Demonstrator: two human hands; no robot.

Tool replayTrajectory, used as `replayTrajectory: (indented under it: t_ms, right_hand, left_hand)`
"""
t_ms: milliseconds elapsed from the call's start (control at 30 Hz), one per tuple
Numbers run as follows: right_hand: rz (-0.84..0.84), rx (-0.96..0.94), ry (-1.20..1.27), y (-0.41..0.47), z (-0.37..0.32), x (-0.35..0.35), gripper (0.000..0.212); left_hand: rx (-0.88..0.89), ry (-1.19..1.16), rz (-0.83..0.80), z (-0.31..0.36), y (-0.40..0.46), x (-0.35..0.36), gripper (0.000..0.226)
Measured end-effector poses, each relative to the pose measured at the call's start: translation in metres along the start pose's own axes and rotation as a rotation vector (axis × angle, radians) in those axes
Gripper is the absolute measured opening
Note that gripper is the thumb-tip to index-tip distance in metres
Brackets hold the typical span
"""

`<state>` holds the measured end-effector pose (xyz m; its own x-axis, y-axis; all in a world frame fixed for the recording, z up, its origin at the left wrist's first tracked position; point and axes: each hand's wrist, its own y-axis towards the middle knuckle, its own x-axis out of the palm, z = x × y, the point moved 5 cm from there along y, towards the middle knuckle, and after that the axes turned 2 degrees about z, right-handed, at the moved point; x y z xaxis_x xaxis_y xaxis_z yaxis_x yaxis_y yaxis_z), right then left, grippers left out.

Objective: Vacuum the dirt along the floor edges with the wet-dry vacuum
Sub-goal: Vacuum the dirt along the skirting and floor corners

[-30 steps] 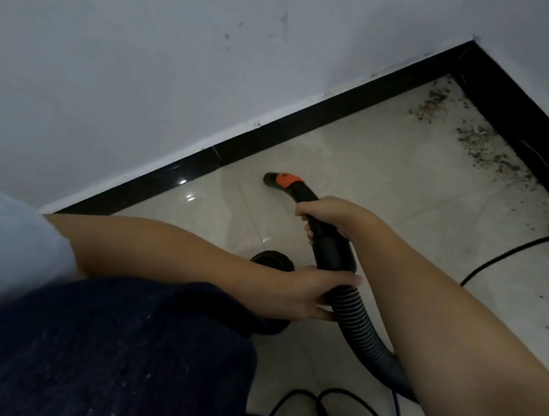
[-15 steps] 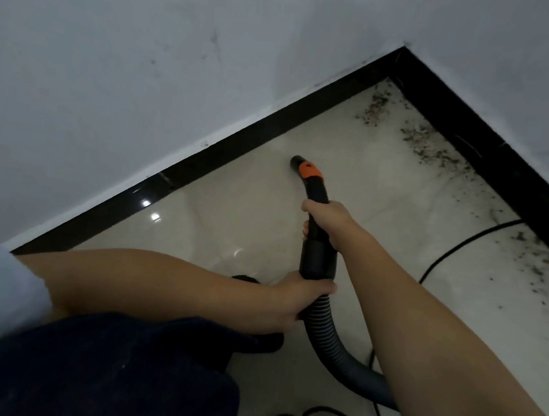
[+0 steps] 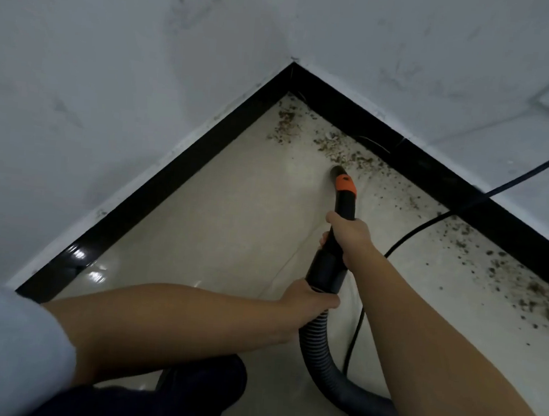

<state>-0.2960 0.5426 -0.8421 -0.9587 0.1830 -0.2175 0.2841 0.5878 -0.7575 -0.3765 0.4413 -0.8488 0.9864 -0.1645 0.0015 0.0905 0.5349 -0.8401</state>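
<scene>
I hold a black vacuum hose (image 3: 325, 272) with an orange band near its nozzle (image 3: 337, 172). My right hand (image 3: 350, 234) grips the rigid black tube halfway up. My left hand (image 3: 306, 298) grips the cuff where the ribbed hose begins. The nozzle tip sits on the pale tiled floor at the edge of a patch of brown dirt (image 3: 344, 152) lying along the black skirting (image 3: 436, 165) near the room corner. More dirt (image 3: 531, 293) is scattered along the right-hand skirting.
White walls meet at the corner (image 3: 292, 65). A black power cord (image 3: 407, 234) runs from the right wall down across the floor beside the hose. My dark trouser leg and shoe (image 3: 201, 387) are at the bottom left.
The nozzle has travelled forward and right from the left skirting across the tiles to the dirt by the corner. Both hands kept their grip on the hose.
</scene>
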Motion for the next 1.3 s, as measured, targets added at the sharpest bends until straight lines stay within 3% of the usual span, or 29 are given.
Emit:
replayTrajectory:
  t_ms: [367,600,1067,1300]
  right_hand:
    - [-0.061,-0.012,0.024,0.025,-0.025,-0.004,0.02]
    - [-0.112,-0.02,-0.04,0.026,-0.039,0.005,0.018]
    - [-0.021,-0.033,-0.003,0.061,-0.058,-0.001,0.02]
    - [-0.059,-0.038,-0.074,0.073,-0.072,0.0,0.02]
  left_hand:
    - [0.054,-0.073,-0.029,0.025,0.027,0.007,0.018]
    - [-0.004,-0.12,-0.007,0.031,0.023,0.007,0.011]
    - [0.051,-0.105,-0.03,0.058,0.058,0.008,0.014]
    - [0.053,-0.14,-0.03,0.07,0.068,0.013,0.012]
